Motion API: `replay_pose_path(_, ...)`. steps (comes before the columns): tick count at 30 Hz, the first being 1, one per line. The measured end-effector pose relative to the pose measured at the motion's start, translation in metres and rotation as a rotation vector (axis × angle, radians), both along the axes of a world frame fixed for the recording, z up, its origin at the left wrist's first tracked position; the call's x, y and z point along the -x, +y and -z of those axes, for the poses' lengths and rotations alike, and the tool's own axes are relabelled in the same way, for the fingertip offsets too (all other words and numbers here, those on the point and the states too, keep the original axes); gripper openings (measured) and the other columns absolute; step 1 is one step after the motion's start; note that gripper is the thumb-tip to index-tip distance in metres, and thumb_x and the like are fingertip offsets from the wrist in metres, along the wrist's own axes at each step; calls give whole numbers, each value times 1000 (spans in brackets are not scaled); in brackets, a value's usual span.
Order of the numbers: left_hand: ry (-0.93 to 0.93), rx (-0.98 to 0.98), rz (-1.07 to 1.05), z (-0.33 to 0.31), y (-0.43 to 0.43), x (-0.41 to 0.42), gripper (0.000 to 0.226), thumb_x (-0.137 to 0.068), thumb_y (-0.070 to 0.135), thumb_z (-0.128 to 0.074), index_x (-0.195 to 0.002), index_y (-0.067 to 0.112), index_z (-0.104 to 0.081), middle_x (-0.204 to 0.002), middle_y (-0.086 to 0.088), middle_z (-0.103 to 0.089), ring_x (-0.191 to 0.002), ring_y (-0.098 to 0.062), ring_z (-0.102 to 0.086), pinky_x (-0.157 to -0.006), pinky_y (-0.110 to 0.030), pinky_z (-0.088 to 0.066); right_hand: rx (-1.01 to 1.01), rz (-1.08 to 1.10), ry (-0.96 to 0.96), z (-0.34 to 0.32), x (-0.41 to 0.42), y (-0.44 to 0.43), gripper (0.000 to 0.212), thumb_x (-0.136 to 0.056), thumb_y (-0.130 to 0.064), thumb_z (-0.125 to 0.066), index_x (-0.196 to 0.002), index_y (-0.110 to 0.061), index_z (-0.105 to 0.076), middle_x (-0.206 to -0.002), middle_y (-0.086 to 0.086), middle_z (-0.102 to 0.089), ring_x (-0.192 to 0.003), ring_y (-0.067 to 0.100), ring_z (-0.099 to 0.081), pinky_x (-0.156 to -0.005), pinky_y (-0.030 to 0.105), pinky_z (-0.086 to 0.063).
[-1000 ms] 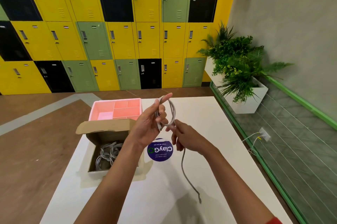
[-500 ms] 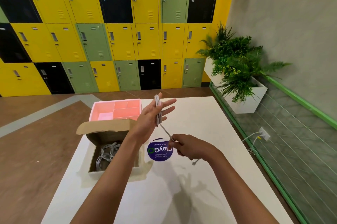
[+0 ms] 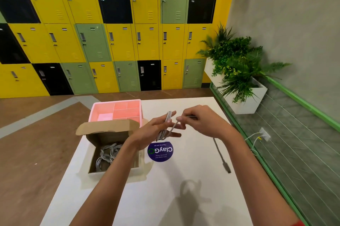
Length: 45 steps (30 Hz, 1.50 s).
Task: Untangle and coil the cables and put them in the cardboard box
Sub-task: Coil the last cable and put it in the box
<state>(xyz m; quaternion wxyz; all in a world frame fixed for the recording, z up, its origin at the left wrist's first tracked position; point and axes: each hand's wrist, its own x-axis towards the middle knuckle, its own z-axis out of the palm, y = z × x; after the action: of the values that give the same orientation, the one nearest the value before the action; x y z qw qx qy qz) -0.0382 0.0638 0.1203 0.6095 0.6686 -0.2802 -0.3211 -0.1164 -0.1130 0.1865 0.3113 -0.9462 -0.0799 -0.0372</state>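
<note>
Where the straight fingers (image 3: pixel 175 135) of your left hand (image 3: pixel 156 131) carry the coiled cable (image 3: pixel 168 120), your right hand (image 3: pixel 204 122) pinches its strand, the tail dangling above the surface (image 3: pixel 156 198). Your left forearm (image 3: pixel 114 176) crosses the open cardboard box (image 3: pixel 108 127), hiding part of the coiled cables (image 3: pixel 107 154) inside. A pink tray (image 3: pixel 117 111) sits behind and a purple sticker (image 3: pixel 160 151) beside.

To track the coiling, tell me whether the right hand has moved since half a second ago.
Yes. The right hand has risen away from the round purple sticker, toward the yellow lockers, pinching the grey cable.
</note>
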Motion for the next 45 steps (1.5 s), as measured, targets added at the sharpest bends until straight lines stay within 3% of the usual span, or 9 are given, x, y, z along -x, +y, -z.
replay_pose_path(8, 108, 70, 253, -10, 5, 9, 39, -99, 24, -36, -138, 26, -38, -94, -6, -71, -79, -20, -70, -83, -30, -52, -157, 18, -127, -5, -7, -6, 22, -88, -29, -66, -80, -11, -74, -68, -6, -65, -59, -1, -52, -52, 12, -35)
replay_pose_path(14, 237, 237, 366, -6, 4, 12, 45, -101, 29, -32, -139, 6, -42, -69, -3, -57, -46, -7, -48, -68, -24, -51, -266, 40, -202, 0, -9, -8, 18, -85, -30, -69, -79, -14, -75, -65, -10, -64, -58, 3, -48, -53, 14, -34)
replay_pose_path(19, 389, 377, 428, 2, 3, 12, 41, -98, 37, -46, -120, 3, -57, -58, 3, -47, -38, -3, -32, -56, -19, -46, -333, 64, -218, 8, -10, -7, 14, -86, -28, -69, -78, -17, -74, -69, -13, -67, -65, -3, -58, -61, 12, -41)
replay_pose_path(22, 491, 426, 410, 1, 1, 12, 29, -96, 37, -53, -97, 9, -61, -51, 8, -34, -37, -4, -23, -46, -14, -35, -335, 83, -230, 14, -10, -7, 19, -88, -28, -65, -78, -15, -73, -55, -19, -59, -55, -1, -50, -53, 9, -34)
replay_pose_path(29, 729, 643, 552, -2, -5, 11, 29, -105, 24, -31, -90, 9, -51, -59, 5, -33, -43, -7, -29, -44, -16, -35, -436, 91, -44, 32, -5, 1, 49, -93, -49, -44, -71, -14, -71, -56, 3, -47, -55, 9, -37, -56, 16, -33)
replay_pose_path(32, 753, 658, 513, -2, -5, 8, 30, -105, 23, -30, -88, 9, -50, -59, 4, -33, -43, -7, -27, -43, -17, -33, -504, 91, 52, 36, -1, 5, 58, -99, -45, -34, -75, -6, -69, -50, -9, -43, -47, 2, -36, -50, 10, -34)
replay_pose_path(37, 726, 668, 424, -3, -1, -2, 28, -104, 23, -35, -85, 10, -51, -57, 6, -31, -42, -6, -26, -43, -18, -28, -667, 32, 148, 36, 4, 7, 58, -100, -49, -25, -74, -9, -57, -50, -10, -31, -46, 6, -25, -46, 18, -22)
replay_pose_path(41, 608, 606, 263, -4, 2, -3, 27, -100, 27, -42, -79, 14, -52, -53, 9, -27, -38, -3, -22, -42, -16, -29, -486, 63, 26, 39, -3, 10, 47, -101, -42, -35, -68, -12, -51, -49, -13, -36, -48, 4, -31, -52, 17, -27)
replay_pose_path(45, 339, 408, -103, -9, -7, 5, 37, -101, 39, -32, -82, 13, -52, -54, 8, -28, -43, -4, -29, -53, -18, -39, -367, 183, -87, 46, -14, 9, 46, -102, -38, -34, -63, -17, -44, -56, -7, -41, -51, 5, -33, -55, 24, -28)
